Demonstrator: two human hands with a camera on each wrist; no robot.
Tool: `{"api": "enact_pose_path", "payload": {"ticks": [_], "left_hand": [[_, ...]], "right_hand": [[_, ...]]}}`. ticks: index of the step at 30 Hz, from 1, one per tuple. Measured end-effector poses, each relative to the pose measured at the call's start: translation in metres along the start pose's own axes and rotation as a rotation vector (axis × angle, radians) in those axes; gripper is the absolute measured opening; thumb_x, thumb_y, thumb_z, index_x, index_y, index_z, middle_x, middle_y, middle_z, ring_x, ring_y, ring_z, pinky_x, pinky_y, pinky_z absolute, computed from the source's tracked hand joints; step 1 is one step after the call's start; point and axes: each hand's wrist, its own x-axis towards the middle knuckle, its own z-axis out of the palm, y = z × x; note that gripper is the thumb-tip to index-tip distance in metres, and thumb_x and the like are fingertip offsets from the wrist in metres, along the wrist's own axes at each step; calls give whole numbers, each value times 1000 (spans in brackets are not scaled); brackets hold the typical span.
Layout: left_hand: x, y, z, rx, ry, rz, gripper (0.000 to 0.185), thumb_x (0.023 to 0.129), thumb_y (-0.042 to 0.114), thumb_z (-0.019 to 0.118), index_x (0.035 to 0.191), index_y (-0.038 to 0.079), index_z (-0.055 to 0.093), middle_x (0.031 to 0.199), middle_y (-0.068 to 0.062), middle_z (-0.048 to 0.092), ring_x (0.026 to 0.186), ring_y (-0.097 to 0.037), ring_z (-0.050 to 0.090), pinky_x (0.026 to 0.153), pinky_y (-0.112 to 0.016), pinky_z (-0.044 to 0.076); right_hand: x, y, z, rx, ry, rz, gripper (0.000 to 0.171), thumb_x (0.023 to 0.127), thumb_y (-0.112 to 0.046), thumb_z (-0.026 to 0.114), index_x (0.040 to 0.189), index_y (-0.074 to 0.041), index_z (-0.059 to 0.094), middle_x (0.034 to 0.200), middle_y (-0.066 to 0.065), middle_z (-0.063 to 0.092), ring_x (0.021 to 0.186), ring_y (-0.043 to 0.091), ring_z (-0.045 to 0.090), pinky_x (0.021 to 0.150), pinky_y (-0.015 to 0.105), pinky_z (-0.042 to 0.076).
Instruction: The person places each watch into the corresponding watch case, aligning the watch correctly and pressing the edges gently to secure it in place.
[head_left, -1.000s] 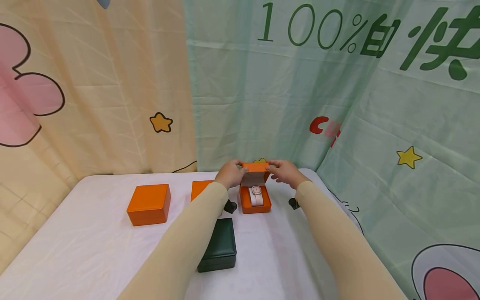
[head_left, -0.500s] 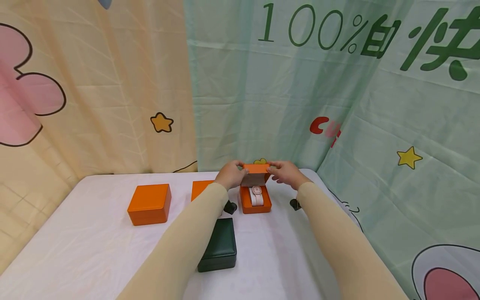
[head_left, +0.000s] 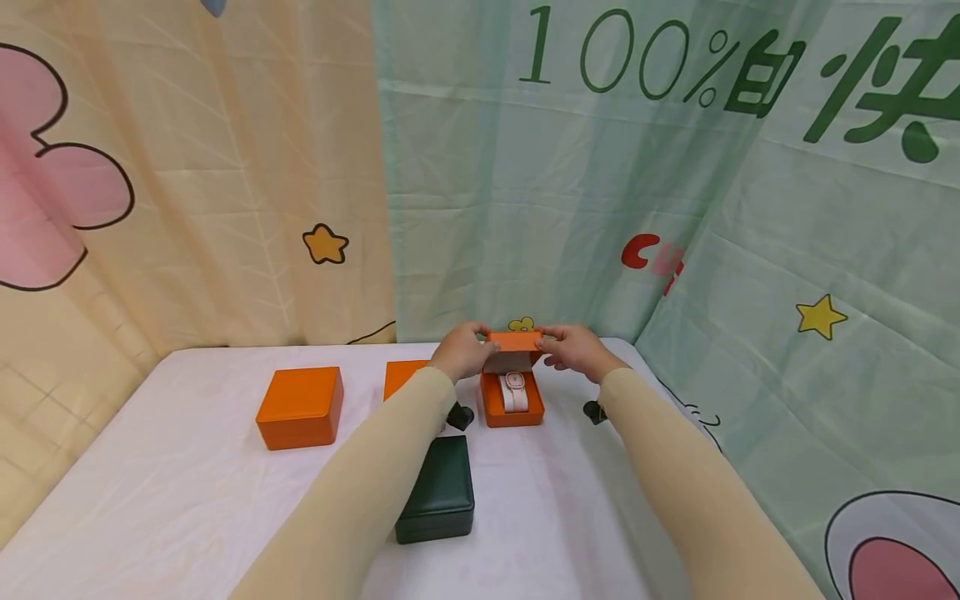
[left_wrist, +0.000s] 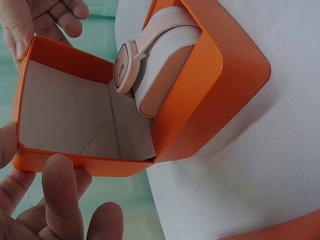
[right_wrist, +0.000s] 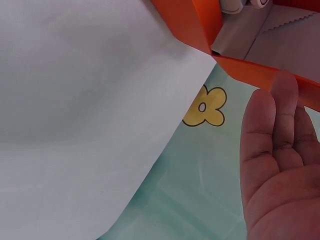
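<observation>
Open orange watch box point(head_left: 512, 392) near table's point(head_left: 187, 483) far right edge, pale watch point(head_left: 513, 390) on its cushion. Left hand point(head_left: 463, 350) and right hand point(head_left: 572, 347) pinch the raised lid point(head_left: 514, 340) by its sides. Green case point(head_left: 437, 490) nearer the front.

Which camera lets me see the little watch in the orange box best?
The left wrist view: the watch fills the frame, wrapped round its cushion. The head view shows the whole watch, but tiny. The right wrist view catches only a sliver at the top edge.

watch point(head_left: 513, 390) in open box point(head_left: 512, 410), shut box point(head_left: 300, 407) left, flat case point(head_left: 437, 489) in front
</observation>
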Motion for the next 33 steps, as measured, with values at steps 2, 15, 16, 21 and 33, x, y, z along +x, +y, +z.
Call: {"api": "enact_pose_path", "payload": {"ticks": [2,15,16,21,33], "left_hand": [[-1,0,0,10,-3,6,44,104,40,66,143,21,61,130,-7,69,108,-27,63,96,-42,58],[-3,-1,-2,-6,-43,6,42,103,38,68,140,21,62,124,-6,69,100,-24,64,86,-36,57],[-3,-2,-2,-8,-45,8,41,103,38,68,140,21,62,124,-6,69,99,-24,64,84,-35,56],[-4,-3,-2,-20,-56,19,42,102,37,69,140,21,62,121,-7,69,93,-23,65,77,-33,55],[-8,-7,1,-10,-49,46,37,102,37,70,135,22,64,109,-5,69,85,-22,62,73,-32,52]], "right_hand": [[-1,0,0,0,0,4,58,109,-37,59,161,-16,44,144,18,65,120,33,71,102,44,59],[-8,0,0,25,-11,-9,59,108,-35,61,161,-15,44,144,19,65,121,37,71,100,43,60],[-8,1,0,27,-12,-10,60,108,-35,61,161,-14,44,144,20,65,123,39,70,100,43,60],[-9,3,1,37,-1,-14,59,107,-35,62,160,-15,46,142,18,67,119,36,72,99,43,60],[-15,6,5,48,10,-12,56,107,-33,62,159,-16,49,140,16,68,116,34,72,101,43,60]]}}
